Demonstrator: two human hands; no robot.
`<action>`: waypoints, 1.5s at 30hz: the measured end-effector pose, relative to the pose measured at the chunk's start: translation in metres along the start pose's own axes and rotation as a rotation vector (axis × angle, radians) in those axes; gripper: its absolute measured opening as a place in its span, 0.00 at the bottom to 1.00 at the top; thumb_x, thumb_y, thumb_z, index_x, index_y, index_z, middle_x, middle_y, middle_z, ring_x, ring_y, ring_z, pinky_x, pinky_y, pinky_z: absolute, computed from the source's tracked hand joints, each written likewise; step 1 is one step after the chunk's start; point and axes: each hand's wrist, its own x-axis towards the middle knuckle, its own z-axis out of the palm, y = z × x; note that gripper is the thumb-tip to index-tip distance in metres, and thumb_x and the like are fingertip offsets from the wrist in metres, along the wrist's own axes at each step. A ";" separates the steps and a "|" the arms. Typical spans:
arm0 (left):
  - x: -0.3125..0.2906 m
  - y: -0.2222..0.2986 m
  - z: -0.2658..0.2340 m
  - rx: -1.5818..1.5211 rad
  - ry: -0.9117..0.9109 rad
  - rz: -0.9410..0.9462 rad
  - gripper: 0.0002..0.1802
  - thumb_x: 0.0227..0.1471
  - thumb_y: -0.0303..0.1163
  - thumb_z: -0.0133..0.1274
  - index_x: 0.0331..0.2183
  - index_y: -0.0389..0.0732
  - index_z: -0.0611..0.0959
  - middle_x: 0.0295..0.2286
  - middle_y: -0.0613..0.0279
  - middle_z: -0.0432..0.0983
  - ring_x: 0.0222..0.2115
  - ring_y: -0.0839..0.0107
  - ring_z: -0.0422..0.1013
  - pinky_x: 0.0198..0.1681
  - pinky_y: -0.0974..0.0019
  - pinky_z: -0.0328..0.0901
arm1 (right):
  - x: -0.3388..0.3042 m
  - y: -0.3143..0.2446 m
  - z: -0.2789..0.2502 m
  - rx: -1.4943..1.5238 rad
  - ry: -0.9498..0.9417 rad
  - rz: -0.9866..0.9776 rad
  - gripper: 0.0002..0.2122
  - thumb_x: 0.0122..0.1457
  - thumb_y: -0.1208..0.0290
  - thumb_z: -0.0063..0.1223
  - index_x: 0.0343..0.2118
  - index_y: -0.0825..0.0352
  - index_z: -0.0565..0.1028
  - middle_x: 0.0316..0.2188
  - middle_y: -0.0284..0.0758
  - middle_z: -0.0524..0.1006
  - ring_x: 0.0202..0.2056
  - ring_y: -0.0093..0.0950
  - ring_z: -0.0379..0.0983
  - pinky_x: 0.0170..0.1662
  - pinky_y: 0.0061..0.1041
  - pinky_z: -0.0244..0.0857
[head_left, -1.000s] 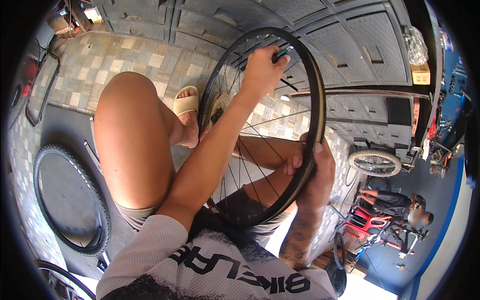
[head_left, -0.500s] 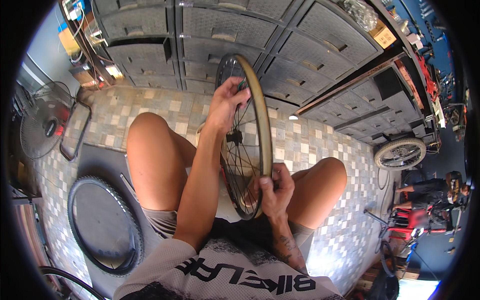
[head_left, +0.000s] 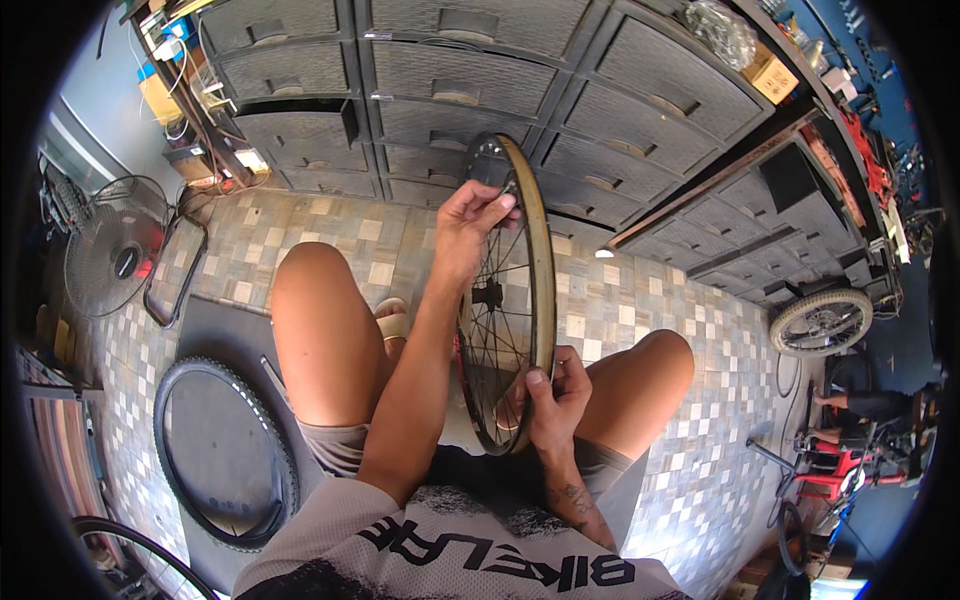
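A bicycle wheel without a tyre [head_left: 543,290] stands upright between my knees, its tan rim strip facing right and its dark hub and spokes on the left. Near the top of the rim my left hand [head_left: 470,225] is pinched at the spoke ends; a small dark piece shows at the fingertips, too small to name. Lower down, my right hand [head_left: 556,400] grips the rim on its near right side, thumb on the strip and fingers partly hidden behind it.
A loose tyre [head_left: 228,450] lies on a dark mat at left. Beyond it stands a fan [head_left: 118,245]. Grey drawers [head_left: 460,75] line the far side. Another wheel with a tyre [head_left: 820,322] leans at right, near a red chair [head_left: 832,470] and a seated person.
The wheel and both hands sit slightly lower and to the right in view. A small green piece seen at my left fingertips no longer shows. My right hand keeps its hold.
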 end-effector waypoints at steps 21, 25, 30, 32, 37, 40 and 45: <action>0.054 -0.006 -0.038 0.090 -0.149 -0.113 0.03 0.62 0.24 0.62 0.35 0.39 0.82 0.33 0.63 0.83 0.34 0.74 0.79 0.42 0.66 0.76 | 0.033 -0.014 0.060 0.151 0.004 0.041 0.07 0.71 0.72 0.54 0.44 0.69 0.71 0.26 0.30 0.78 0.24 0.17 0.72 0.28 0.19 0.66; 0.082 0.011 -0.076 0.767 -0.155 0.096 0.05 0.56 0.26 0.68 0.34 0.39 0.86 0.31 0.65 0.82 0.31 0.74 0.77 0.38 0.67 0.74 | 0.032 -0.018 0.050 0.260 0.041 0.064 0.07 0.70 0.73 0.55 0.45 0.69 0.71 0.26 0.28 0.78 0.25 0.16 0.71 0.30 0.19 0.65; 0.077 0.031 -0.039 0.263 0.194 -0.174 0.07 0.63 0.33 0.62 0.35 0.42 0.82 0.32 0.63 0.81 0.32 0.70 0.78 0.37 0.67 0.71 | 0.050 -0.025 0.059 0.178 0.083 0.127 0.09 0.67 0.71 0.61 0.41 0.70 0.72 0.23 0.31 0.79 0.23 0.15 0.69 0.26 0.22 0.62; 0.079 0.052 -0.001 0.298 0.032 -0.055 0.05 0.66 0.33 0.59 0.37 0.44 0.80 0.34 0.63 0.82 0.36 0.68 0.80 0.43 0.66 0.70 | 0.061 -0.032 0.064 0.107 0.022 0.033 0.11 0.67 0.70 0.61 0.43 0.71 0.72 0.21 0.33 0.78 0.21 0.15 0.67 0.24 0.23 0.60; 0.080 0.084 0.047 0.848 -0.339 0.067 0.10 0.70 0.32 0.51 0.43 0.39 0.85 0.47 0.58 0.84 0.46 0.72 0.77 0.55 0.67 0.68 | 0.121 -0.049 0.048 -0.352 -0.085 0.016 0.24 0.67 0.46 0.55 0.33 0.69 0.79 0.24 0.46 0.80 0.23 0.45 0.77 0.28 0.43 0.68; 0.077 0.078 0.049 0.872 -0.302 0.021 0.08 0.68 0.32 0.56 0.42 0.37 0.85 0.43 0.62 0.85 0.44 0.79 0.75 0.52 0.73 0.66 | 0.192 -0.047 0.054 -0.015 0.293 -0.256 0.12 0.64 0.63 0.64 0.37 0.68 0.81 0.28 0.40 0.81 0.27 0.34 0.80 0.32 0.33 0.71; 0.075 0.071 0.044 0.797 -0.211 0.075 0.04 0.65 0.24 0.59 0.41 0.36 0.86 0.42 0.62 0.84 0.44 0.77 0.76 0.51 0.73 0.68 | 0.245 -0.025 0.075 0.379 0.172 -0.246 0.07 0.60 0.71 0.67 0.36 0.71 0.84 0.32 0.35 0.80 0.34 0.24 0.80 0.37 0.25 0.73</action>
